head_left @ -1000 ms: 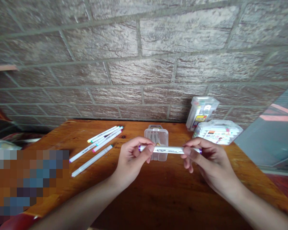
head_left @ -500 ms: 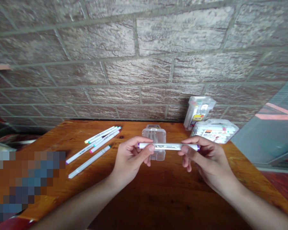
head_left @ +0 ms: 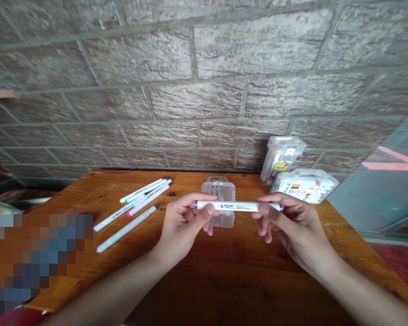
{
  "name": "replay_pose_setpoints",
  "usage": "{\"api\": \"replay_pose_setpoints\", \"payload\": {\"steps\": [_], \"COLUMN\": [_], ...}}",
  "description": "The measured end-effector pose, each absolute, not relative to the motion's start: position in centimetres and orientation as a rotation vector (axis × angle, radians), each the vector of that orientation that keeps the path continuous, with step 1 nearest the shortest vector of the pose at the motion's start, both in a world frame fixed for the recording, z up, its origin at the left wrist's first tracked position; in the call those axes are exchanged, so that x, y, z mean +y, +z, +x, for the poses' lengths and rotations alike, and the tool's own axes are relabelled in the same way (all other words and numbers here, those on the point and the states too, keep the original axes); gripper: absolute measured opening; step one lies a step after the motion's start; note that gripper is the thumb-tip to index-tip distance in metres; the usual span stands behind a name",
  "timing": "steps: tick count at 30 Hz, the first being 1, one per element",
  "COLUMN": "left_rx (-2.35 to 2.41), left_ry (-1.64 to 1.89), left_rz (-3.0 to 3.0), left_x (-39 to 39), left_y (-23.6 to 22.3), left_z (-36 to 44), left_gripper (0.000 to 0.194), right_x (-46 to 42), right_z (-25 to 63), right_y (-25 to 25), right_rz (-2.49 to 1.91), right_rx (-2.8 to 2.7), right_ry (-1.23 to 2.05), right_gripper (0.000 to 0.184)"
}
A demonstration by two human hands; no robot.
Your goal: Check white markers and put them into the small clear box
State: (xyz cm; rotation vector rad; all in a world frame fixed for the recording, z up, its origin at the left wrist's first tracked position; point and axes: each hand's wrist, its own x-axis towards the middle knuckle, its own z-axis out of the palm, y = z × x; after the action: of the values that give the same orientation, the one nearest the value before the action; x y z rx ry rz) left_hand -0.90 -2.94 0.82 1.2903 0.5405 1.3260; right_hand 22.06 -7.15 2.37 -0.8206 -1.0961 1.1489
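Observation:
A white marker (head_left: 238, 206) with purple ends is held level above the table, its printed label facing me. My left hand (head_left: 187, 222) pinches it near the left end between thumb and fingers. At the right end my right hand (head_left: 289, 222) grips it the same way. Behind the marker stands a small clear plastic case (head_left: 221, 192), open, with a few pale markers in it; the held marker covers part of it. To the left lie several loose white markers (head_left: 149, 198) with coloured ends, and one greyish marker (head_left: 125, 230) is nearest to my left forearm.
An upright clear marker box (head_left: 280, 158) and a wider clear case with a handle (head_left: 304, 188) stand at the back right of the wooden table (head_left: 204, 280). A brick wall (head_left: 173, 104) rises behind. The lower left is pixelated.
The marker has turned slightly about its length, and its label shows a little differently. My left thumb has shifted slightly left along it. Both hands stay almost in place.

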Motion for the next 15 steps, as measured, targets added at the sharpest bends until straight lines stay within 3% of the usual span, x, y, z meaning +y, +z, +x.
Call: {"api": "replay_pose_setpoints", "payload": {"steps": [15], "left_rx": [0.641], "left_ry": [1.304], "left_rz": [1.291], "left_x": [-2.87], "left_y": [0.82], "left_z": [-0.93], "left_gripper": [0.013], "right_x": [-7.20], "right_z": [21.76], "right_y": [2.72], "right_rz": [-0.858], "right_rx": [-1.101], "right_ry": [1.125], "right_gripper": [0.016]}}
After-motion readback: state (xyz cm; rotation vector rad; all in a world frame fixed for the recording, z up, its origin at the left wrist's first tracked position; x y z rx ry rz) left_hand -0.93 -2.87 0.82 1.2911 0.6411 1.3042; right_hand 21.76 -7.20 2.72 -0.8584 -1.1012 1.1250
